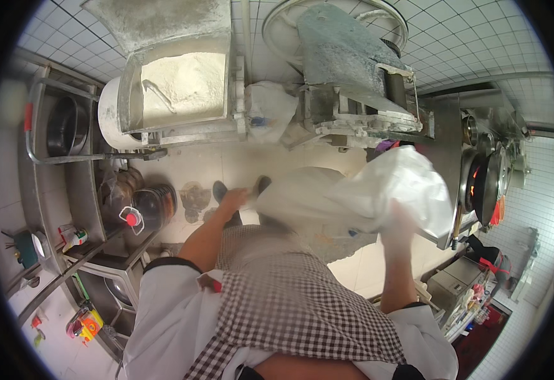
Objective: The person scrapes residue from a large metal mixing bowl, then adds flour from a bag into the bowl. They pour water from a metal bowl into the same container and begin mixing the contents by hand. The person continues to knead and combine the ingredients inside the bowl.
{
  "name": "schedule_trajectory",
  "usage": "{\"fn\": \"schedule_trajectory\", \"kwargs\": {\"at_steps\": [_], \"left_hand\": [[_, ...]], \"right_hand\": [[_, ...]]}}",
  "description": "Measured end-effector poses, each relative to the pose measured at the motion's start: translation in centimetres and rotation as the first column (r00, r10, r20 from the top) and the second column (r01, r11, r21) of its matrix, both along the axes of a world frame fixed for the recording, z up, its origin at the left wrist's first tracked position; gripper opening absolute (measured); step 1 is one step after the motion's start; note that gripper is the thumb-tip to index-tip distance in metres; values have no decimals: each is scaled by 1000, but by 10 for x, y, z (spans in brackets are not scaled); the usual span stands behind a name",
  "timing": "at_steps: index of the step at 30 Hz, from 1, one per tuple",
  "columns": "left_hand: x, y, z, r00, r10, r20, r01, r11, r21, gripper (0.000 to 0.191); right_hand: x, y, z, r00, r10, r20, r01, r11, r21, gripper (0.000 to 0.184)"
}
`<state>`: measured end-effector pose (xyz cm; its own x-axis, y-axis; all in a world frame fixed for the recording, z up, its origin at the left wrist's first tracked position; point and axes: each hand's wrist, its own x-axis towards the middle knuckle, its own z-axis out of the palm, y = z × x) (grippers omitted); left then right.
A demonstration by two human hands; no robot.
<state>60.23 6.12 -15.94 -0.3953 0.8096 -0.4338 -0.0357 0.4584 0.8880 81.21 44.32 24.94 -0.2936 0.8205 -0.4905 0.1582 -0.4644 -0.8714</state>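
A large white sack [353,190] stretches across the front of me above the floor, blurred by motion. My right hand [398,221] is at the sack's right part, closed on its material. At the sack's left end is my left hand [239,197], blurred, its fingers close to the sack's edge; whether it grips the material is hard to tell. Beyond them, a metal bin [125,95] with its lid raised holds white flour [196,80], and a bent metal rod [160,95] lies in the flour.
A flour-dusted machine [348,61] with a large wheel stands at the back. Pans [488,190] sit on a stove at right, with flame showing. Left are a metal rack [82,190], a large bottle of dark liquid [151,209] and a trolley handle [30,137].
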Motion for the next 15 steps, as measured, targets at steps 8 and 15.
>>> {"fn": "schedule_trajectory", "kwargs": {"at_steps": [8,15], "left_hand": [[27,-152,80,591,773,228,-486,568,-664,38],[81,-187,151,584,810,50,-454,377,-807,38]], "right_hand": [[35,76,-218,1000,-13,-3,13,1000,19,47],[103,94,-315,982,178,60,-123,849,-513,31]]}}
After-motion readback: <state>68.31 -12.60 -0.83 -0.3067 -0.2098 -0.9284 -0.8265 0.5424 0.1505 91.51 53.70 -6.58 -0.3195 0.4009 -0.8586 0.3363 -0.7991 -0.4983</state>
